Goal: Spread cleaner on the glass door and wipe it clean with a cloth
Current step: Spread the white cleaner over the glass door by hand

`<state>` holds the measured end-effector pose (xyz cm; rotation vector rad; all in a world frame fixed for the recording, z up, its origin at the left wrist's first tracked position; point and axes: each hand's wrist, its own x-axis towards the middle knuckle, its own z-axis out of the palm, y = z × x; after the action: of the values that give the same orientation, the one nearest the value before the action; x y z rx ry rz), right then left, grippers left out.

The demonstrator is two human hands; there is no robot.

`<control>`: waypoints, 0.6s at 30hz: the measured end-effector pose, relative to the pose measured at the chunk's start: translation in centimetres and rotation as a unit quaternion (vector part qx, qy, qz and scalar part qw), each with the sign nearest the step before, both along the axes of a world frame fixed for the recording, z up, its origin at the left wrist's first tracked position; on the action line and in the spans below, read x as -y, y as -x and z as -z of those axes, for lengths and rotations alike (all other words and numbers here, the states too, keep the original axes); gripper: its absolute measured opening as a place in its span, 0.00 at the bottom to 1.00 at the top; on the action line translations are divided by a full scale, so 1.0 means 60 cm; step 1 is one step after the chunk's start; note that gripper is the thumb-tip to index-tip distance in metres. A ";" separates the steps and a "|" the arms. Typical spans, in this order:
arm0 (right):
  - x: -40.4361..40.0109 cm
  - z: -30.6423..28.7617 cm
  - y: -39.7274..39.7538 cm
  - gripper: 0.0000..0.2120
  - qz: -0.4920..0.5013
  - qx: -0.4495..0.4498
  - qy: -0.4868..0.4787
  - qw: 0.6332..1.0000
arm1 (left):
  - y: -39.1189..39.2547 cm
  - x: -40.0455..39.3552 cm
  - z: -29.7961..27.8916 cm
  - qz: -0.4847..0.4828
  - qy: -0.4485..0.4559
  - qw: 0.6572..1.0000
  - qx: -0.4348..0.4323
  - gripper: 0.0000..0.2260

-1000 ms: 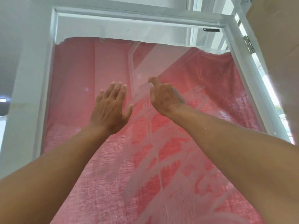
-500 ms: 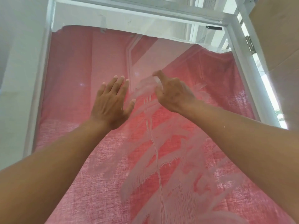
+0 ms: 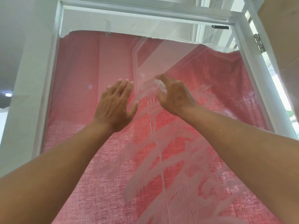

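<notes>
The glass door [image 3: 77,81] fills the view, with a red cloth curtain [image 3: 226,81] hanging behind it. White streaks of cleaner [image 3: 163,172] are smeared and dripping down the middle and right of the pane. My left hand [image 3: 115,107] is flat near the glass, fingers spread, holding nothing. Level with it to the right, my right hand [image 3: 174,94] presses its palm side to the glass on a patch of white foam [image 3: 148,88], with cleaner on its fingers. No wiping cloth is in view.
A white door frame [image 3: 262,88] surrounds the pane, with a hinge [image 3: 258,42] at the upper right beside a brown panel [image 3: 284,29]. A white wall [image 3: 21,97] stands to the left, with a ceiling light [image 3: 8,94] at the far left.
Both hands have stayed high on the glass, the right one rubbing the foam patch a little lower and to the right. My view has tilted slightly.
</notes>
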<state>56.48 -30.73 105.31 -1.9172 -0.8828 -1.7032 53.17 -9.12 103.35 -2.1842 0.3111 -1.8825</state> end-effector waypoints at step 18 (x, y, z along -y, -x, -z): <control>-0.025 -0.015 -0.018 0.17 0.187 -0.006 0.047 0.981 | -0.030 -0.007 0.005 -0.027 -0.015 0.999 0.035 0.33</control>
<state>57.57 -29.25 106.19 -2.2672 -0.6378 -1.8810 54.98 -8.70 103.05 -2.0821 0.2637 -1.9075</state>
